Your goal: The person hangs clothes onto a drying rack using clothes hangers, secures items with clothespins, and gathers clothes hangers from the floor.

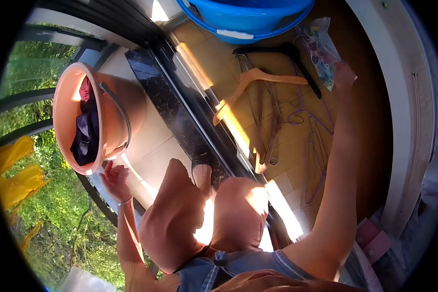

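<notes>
My right hand point(344, 75) reaches far out over the floor and grips the edge of a clear plastic bag point(321, 46). Small pale blue and pinkish things show through the plastic, too blurred to name surely. My left hand point(116, 180) is held just below the rim of a peach-coloured bucket point(124, 104), fingers loosely bent and apart, with nothing seen in them. Dark cloth point(86, 131) and a piece of red cloth point(85, 92) lie inside that bucket. Beside the bag are a black hanger point(272, 50) and an orange-brown wooden hanger point(258, 75).
A large blue basin point(246, 19) stands at the far end. More wooden hangers point(265, 131) and thin purple wire hangers point(304, 112) lie on the tiles. A dark door sill point(173, 97) crosses the floor between bucket and hangers. Yellow cloth point(19, 175) hangs at the left.
</notes>
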The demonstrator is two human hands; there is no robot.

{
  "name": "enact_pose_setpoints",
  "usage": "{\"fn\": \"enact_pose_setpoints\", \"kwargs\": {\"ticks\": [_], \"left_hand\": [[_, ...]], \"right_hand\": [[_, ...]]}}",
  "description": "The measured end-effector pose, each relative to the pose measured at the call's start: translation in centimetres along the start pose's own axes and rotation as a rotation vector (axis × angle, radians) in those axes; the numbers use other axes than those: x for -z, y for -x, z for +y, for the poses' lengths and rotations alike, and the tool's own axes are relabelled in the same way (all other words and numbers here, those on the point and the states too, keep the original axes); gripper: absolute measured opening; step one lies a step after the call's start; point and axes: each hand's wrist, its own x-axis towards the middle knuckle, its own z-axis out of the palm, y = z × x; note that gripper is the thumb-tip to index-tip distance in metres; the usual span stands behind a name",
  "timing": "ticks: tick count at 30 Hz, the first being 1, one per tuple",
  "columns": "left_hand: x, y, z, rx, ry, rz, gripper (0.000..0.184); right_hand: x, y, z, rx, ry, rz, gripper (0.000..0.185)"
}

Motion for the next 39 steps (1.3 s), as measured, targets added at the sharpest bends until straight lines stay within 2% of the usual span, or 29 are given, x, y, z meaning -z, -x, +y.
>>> {"fn": "enact_pose_setpoints", "kwargs": {"ticks": [1,3,5,7,11,13,18,21,22,24,25,28,29,30,31,34,37,39], "left_hand": [[1.1,0.1,-0.3,-0.012,0.011,-0.037,0.052],[-0.2,1.3,0.3,0.011,-0.048,0.100,0.048],[0.6,2.0,0.3,-0.023,-0.071,0.040,0.046],[0.8,3.2,0.7,-0.061,-0.036,-0.017,0.043],[1.9,5.9,1.0,-0.113,-0.138,0.066,0.034],[2.4,7.4,1.4,-0.114,-0.202,0.104,0.033],[4.4,11.0,2.2,-0.116,-0.263,0.188,0.032],[4.9,12.2,3.8,-0.071,-0.316,0.172,0.032],[4.7,12.2,4.7,-0.075,-0.338,0.113,0.033],[4.4,11.4,6.0,-0.117,-0.386,-0.014,0.035],[3.7,10.7,7.0,-0.124,-0.386,-0.009,0.035],[-0.3,8.8,9.7,-0.032,-0.525,-0.207,0.036],[-1.8,8.0,10.0,-0.023,-0.592,-0.235,0.036],[-3.4,7.7,10.5,0.001,-0.645,-0.260,0.039],[-4.2,6.4,10.0,0.029,-0.682,-0.335,0.043],[-6.6,3.5,6.9,0.130,-0.805,-0.380,0.047],[-7.9,1.8,3.8,0.191,-0.912,-0.414,0.063],[-7.8,1.1,1.5,0.231,-0.956,-0.411,0.064]], "right_hand": [[1.9,0.3,0.1,0.037,-0.139,0.036,0.018],[4.3,-0.4,0.7,0.105,-0.370,0.118,0.016],[7.5,-1.6,1.4,0.262,-0.384,0.107,0.013],[11.5,-1.3,1.1,0.323,-0.479,0.036,0.013],[19.9,3.2,-2.4,0.486,-0.663,-0.155,0.011],[22.8,6.3,-5.0,0.524,-0.643,-0.165,0.010],[25.4,12.5,-10.6,0.614,-0.889,-0.300,0.009],[26.6,14.9,-15.3,0.730,-1.053,-0.268,0.009],[26.5,15.5,-16.8,0.745,-1.060,-0.265,0.009],[26.2,16.2,-20.3,0.889,-1.298,-0.209,0.011],[27.2,17.0,-22.2,0.880,-1.308,-0.235,0.012],[27.6,19.7,-27.9,0.746,-1.326,-0.287,0.010],[27.1,20.3,-29.7,0.938,-1.265,-0.108,0.011],[27.7,21.5,-31.6,0.894,-1.254,-0.177,0.011],[26.4,22.4,-33.5,0.938,-1.240,-0.139,0.010],[24.1,26.3,-38.0,0.954,-1.133,-0.097,0.009],[21.1,29.5,-41.0,0.987,-0.966,-0.190,0.008],[19.1,31.3,-41.9,1.021,-0.924,-0.339,0.012]]}}
